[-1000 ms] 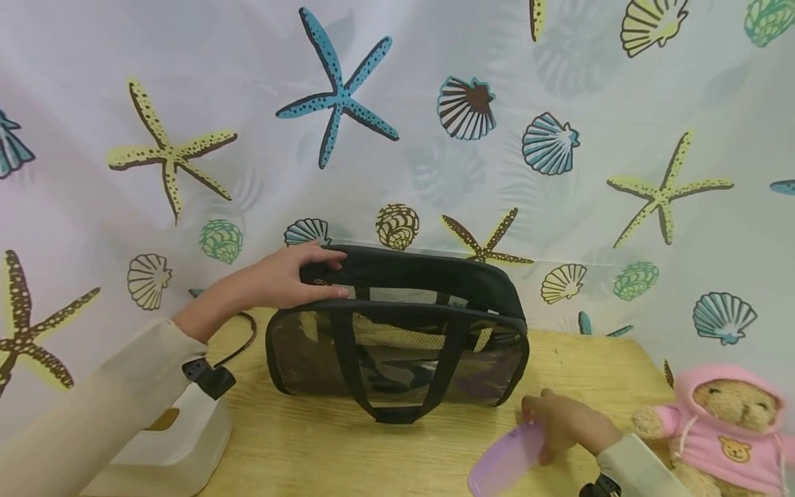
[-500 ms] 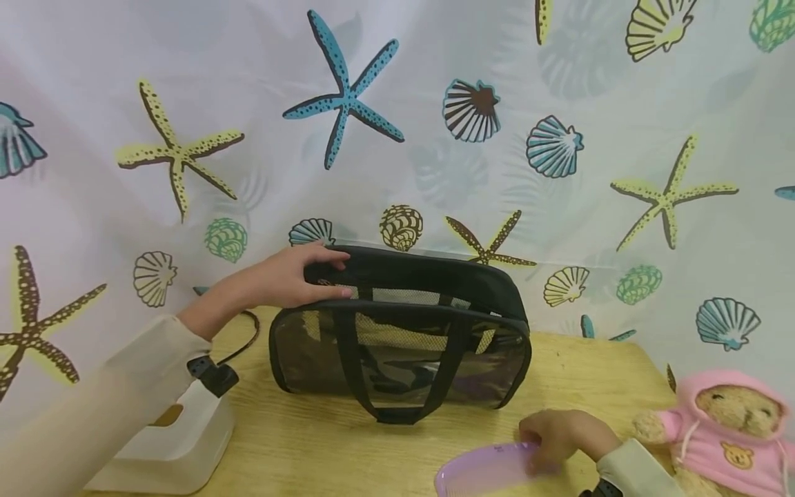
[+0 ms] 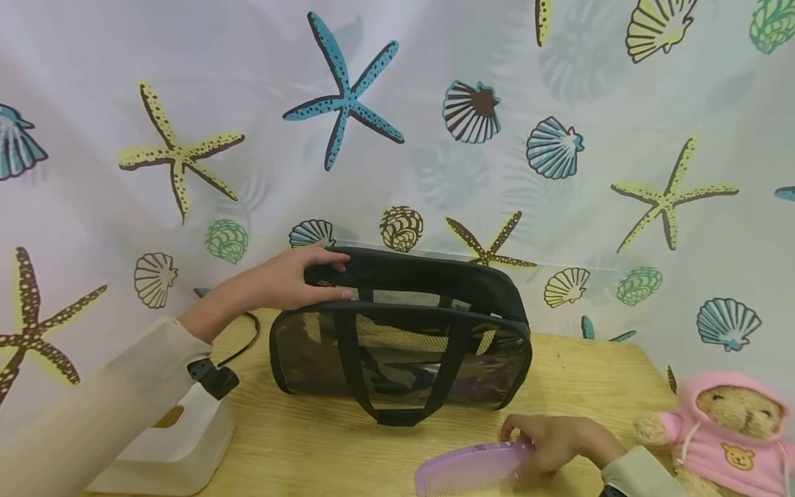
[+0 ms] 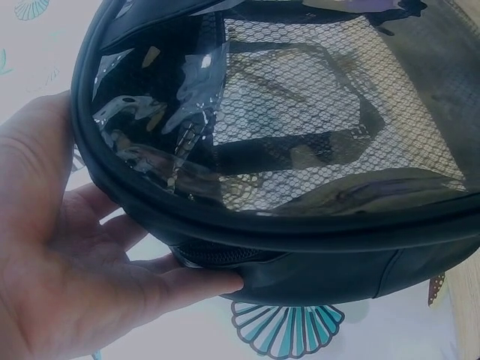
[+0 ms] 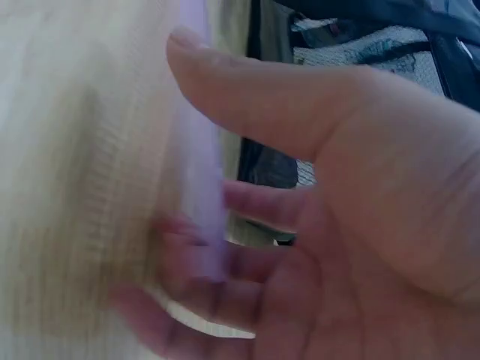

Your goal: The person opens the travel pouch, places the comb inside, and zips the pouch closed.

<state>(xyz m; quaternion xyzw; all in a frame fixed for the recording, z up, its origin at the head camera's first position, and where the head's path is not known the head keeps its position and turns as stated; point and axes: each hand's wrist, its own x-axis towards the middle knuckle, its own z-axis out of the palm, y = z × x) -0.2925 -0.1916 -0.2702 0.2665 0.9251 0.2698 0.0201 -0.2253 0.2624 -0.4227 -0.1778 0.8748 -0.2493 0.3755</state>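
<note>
A black and clear handbag (image 3: 397,359) with mesh inside stands in the middle of the wooden table, its top parted. My left hand (image 3: 288,276) holds the bag at its upper left end, thumb and fingers spread across the opening. In the left wrist view, that hand (image 4: 90,247) lies around the bag's dark piped edge (image 4: 300,229), close to the zipper. My right hand (image 3: 553,442) grips a translucent purple comb (image 3: 472,466) by its right end, low in front of the bag, teeth facing the near side. The right wrist view shows the comb (image 5: 201,172) blurred between thumb and fingers.
A white box (image 3: 180,449) with an opening on top stands at the left front, under the left forearm. A teddy bear in a pink hoodie (image 3: 733,435) sits at the right. Behind the table hangs a curtain (image 3: 397,172) with a starfish and shell print.
The purple comb has swung from a slanted to a nearly level position and shifted left with my right hand. My left hand keeps its place on the bag.
</note>
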